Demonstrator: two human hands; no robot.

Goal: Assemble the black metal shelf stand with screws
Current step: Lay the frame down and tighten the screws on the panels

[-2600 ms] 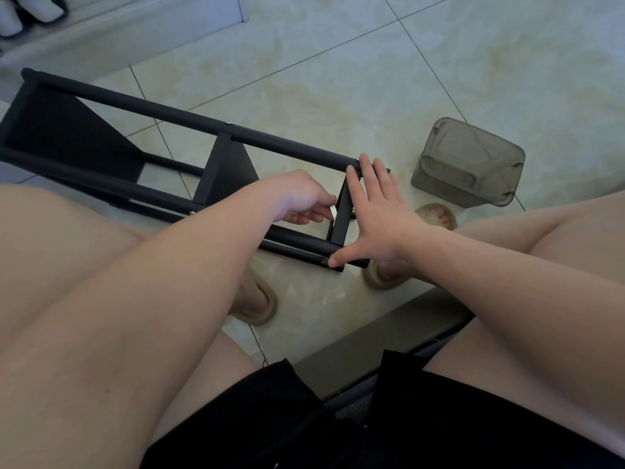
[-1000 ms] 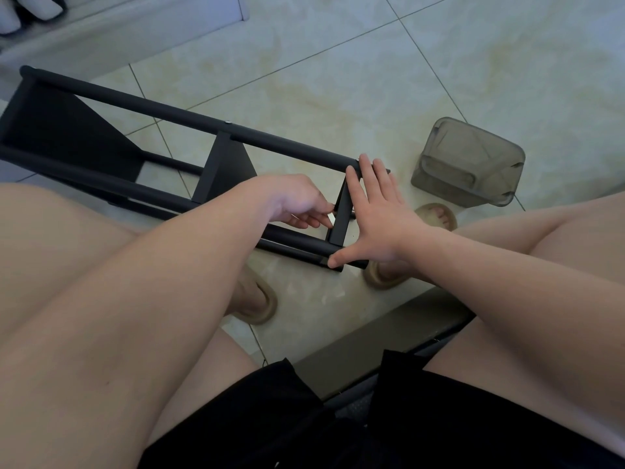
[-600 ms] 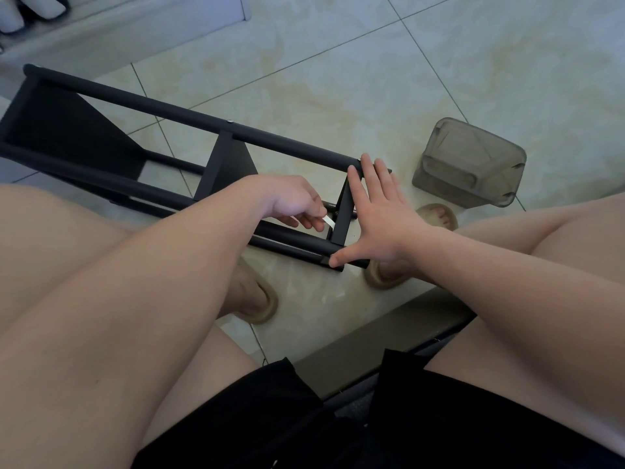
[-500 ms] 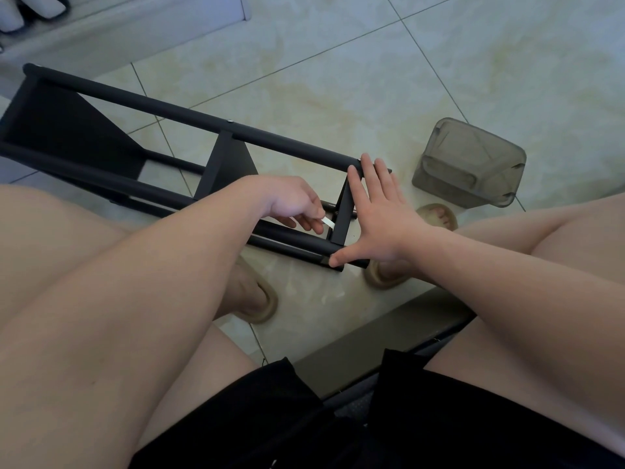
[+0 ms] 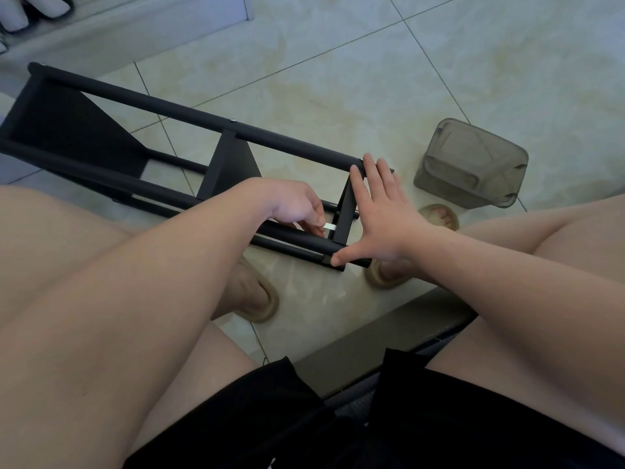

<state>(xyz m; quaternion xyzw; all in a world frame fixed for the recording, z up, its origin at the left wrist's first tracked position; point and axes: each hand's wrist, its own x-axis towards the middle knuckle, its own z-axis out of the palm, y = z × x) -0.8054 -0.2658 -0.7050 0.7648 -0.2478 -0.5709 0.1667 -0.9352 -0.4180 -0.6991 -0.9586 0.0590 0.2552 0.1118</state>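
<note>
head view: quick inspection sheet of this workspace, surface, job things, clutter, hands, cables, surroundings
Surface: pale tiled floor with dark grout lines.
Job's things: black shelf stand lies on its side; a small silver tool sits at its near end panel.
Clutter: smoky translucent container on the floor right of the stand's end, apart from it.
Hands: left hand pinches the silver tool; right hand presses flat, fingers straight, against the end panel.
Cables: nothing seen.
Surroundings: person's bare legs, beige slippers, a pale ledge at top left.

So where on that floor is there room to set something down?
Bare tiles stretch beyond the stand and the grey box; a smaller patch lies between the sandals. Crowded at the stand's near end, where the left hand and right hand work.
</note>
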